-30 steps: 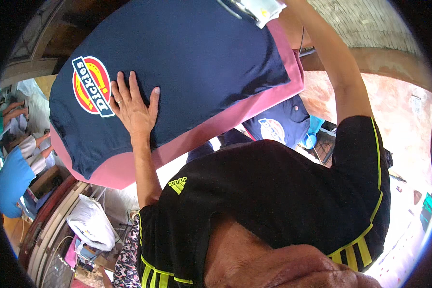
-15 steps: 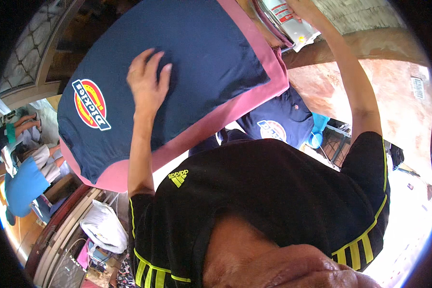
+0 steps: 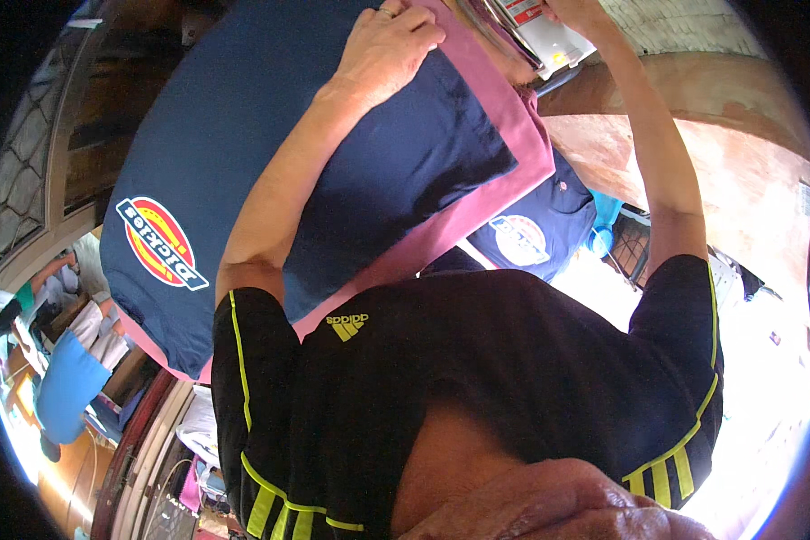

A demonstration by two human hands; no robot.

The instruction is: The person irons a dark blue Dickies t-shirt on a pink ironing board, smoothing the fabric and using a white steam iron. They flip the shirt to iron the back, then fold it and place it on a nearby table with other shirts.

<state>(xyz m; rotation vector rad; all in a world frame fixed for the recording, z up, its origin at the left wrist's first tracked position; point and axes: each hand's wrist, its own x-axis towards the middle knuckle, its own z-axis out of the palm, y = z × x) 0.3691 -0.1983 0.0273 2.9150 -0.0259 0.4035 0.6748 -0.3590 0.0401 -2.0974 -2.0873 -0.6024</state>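
A navy T-shirt (image 3: 396, 171) with a red, yellow and white oval print lies spread over a pink cloth-covered board (image 3: 526, 162). My left hand (image 3: 391, 49) is at the shirt's upper edge, fingers bent and gathered on the fabric beside the pink border. At the top right, my right hand (image 3: 578, 13) is against a white, silver-rimmed thing (image 3: 549, 40) with a red label. The top of the picture cuts off part of that hand and the thing, so its kind cannot be made out.
Another navy T-shirt (image 3: 535, 225) with a white-edged print hangs just beyond the board, beside a light blue object (image 3: 606, 220). A white bag (image 3: 198, 423) is at the lower left. Further left, a person sits near a blue chair (image 3: 70, 387).
My left hand has moved up and right from the middle of the shirt to its edge, its fingers now bent. My right hand stays by the white thing. The view has shifted slightly.
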